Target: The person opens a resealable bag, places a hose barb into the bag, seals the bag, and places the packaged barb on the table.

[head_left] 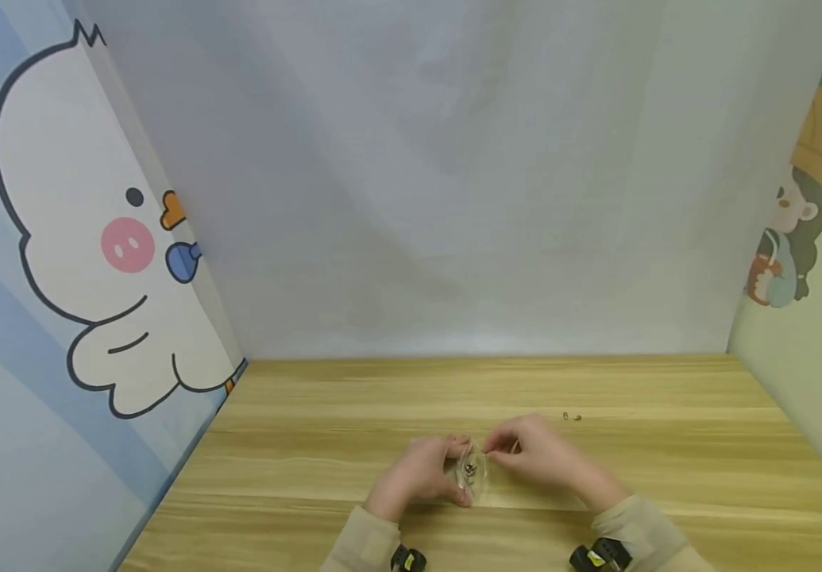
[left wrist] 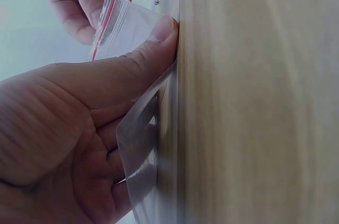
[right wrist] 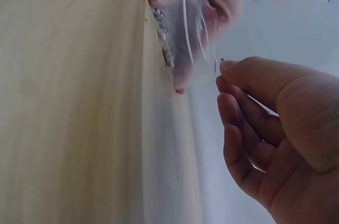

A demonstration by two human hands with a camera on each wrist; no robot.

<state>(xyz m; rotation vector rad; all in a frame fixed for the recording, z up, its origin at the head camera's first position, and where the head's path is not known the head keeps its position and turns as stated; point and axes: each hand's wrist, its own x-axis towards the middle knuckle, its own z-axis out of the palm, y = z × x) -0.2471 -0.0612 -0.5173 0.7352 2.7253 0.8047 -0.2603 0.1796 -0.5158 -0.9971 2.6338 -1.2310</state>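
A small clear zip-lock bag (head_left: 480,479) with a red line along its mouth (left wrist: 104,28) stands gaping on the table. Several small shiny metal parts (right wrist: 165,41) lie in its bottom; their exact kind is hard to tell. My left hand (head_left: 421,470) grips the bag by its sides, thumb on the near side and fingers on the far side. Just right of the bag's mouth, my right hand (head_left: 542,457) pinches something tiny between thumb and forefinger. Only a small dark tip of this piece (right wrist: 222,60) shows.
Two small metal pieces (head_left: 571,417) lie on the wooden table (head_left: 310,445), beyond my right hand. A pale grey sheet (head_left: 453,199) rises at the table's back edge, with printed cartoon panels (head_left: 60,238) at the sides.
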